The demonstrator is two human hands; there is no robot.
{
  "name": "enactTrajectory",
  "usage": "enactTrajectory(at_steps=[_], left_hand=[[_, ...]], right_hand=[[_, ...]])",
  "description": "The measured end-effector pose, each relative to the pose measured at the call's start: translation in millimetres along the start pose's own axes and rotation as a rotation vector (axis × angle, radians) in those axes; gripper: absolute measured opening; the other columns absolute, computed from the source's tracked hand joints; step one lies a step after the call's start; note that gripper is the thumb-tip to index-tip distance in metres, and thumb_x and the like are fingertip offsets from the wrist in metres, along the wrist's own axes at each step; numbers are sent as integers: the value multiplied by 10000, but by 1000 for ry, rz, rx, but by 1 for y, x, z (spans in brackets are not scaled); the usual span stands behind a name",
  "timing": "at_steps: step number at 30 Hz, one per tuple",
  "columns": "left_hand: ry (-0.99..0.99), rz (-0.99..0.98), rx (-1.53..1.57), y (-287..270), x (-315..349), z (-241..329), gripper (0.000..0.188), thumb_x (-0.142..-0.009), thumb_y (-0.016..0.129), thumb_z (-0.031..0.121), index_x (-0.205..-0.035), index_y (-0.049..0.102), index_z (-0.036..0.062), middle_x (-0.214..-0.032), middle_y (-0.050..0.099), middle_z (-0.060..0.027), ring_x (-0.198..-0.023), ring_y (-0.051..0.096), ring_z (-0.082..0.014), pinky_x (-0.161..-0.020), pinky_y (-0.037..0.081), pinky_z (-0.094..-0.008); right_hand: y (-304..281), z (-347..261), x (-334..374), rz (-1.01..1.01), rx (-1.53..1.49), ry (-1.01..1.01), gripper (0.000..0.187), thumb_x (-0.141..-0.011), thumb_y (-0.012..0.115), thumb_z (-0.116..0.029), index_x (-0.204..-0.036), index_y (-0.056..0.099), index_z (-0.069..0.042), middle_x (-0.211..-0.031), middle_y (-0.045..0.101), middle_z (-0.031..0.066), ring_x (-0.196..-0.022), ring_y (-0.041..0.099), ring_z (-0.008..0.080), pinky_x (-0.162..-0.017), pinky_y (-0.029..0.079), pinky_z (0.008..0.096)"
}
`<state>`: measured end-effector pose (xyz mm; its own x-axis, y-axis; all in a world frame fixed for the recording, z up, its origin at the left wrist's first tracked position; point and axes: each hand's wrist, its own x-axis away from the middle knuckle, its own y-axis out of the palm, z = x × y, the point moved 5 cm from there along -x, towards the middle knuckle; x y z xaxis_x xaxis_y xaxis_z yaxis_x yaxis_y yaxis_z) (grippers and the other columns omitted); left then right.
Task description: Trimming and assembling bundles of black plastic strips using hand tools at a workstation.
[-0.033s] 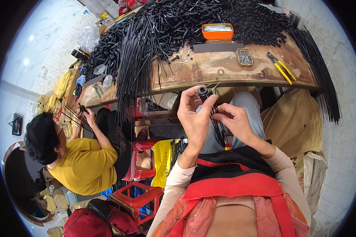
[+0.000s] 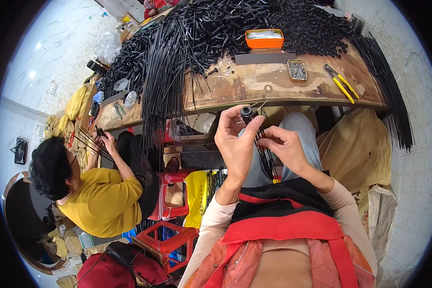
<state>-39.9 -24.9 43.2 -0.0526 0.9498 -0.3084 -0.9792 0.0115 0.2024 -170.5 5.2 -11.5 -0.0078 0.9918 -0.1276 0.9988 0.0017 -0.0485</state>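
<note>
My left hand (image 2: 237,144) is closed around a black tubular part (image 2: 246,112), gripped between thumb and fingers, its round hollow end turned up. A couple of thin light pins (image 2: 261,105) stick out beside the thumb tip. Below the part, a bundle of thin black rods (image 2: 267,165) hangs toward my lap; whether they are joined to it I cannot tell. My right hand (image 2: 287,148) is closed in a pinch against these rods, just right of the left thumb. What lies exactly between its fingertips is hidden.
Across the wooden table (image 2: 254,89) lie heaped black parts (image 2: 216,29), long black rods (image 2: 165,86), an orange box (image 2: 264,39) of white sticks, a small metal-bits tray (image 2: 297,70) and yellow-handled pliers (image 2: 342,84). A co-worker (image 2: 98,197) sits left, near a red stool (image 2: 170,245).
</note>
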Motion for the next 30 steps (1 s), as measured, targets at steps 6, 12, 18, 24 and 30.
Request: enactTrajectory(at_steps=[6, 12, 18, 24, 30], left_hand=[[-138, -199, 201, -7, -8, -10, 288, -861, 699, 108, -1103, 611, -22, -891, 650, -46, -841, 620, -109, -784, 487, -239], [-54, -300, 131, 7, -5, -5, 349, -992, 520, 215, -1228, 548, -42, -902, 630, -65, -812, 591, -117, -782, 472, -255], [91, -217, -116, 22, 1, -8, 330, -1040, 383, 207, -1240, 509, -24, -767, 506, -11, -669, 448, -73, -615, 383, -216], [111, -132, -263, 33, 4, -18, 299, -1045, 326, 185, -1213, 488, -1, -687, 403, 26, -590, 359, -62, -537, 289, -202], [44, -199, -291, 30, 9, -24, 267, -1042, 330, 139, -1218, 447, -24, -720, 385, 11, -613, 340, -73, -548, 289, -223]], right_hand=[[-1, 9, 1, -28, -152, 34, 102, -835, 698, -49, -907, 671, 18, -795, 681, 32, -746, 619, 71, -665, 489, 222], [0, 14, -2, -42, -297, 105, 96, -811, 713, -15, -872, 656, 34, -785, 669, 43, -728, 616, 80, -662, 489, 215], [0, 20, -5, -23, -314, 126, 109, -789, 719, -2, -857, 645, 40, -764, 662, 47, -709, 607, 79, -617, 486, 233], [-36, -8, 16, -2, 590, -341, 77, -819, 684, -85, -846, 653, -20, -723, 605, 144, -664, 593, 355, -582, 474, 394], [-198, 6, -7, 440, 1151, -452, 171, -826, 683, -171, -915, 640, -31, -917, 599, 132, -888, 559, 298, -795, 470, 386]])
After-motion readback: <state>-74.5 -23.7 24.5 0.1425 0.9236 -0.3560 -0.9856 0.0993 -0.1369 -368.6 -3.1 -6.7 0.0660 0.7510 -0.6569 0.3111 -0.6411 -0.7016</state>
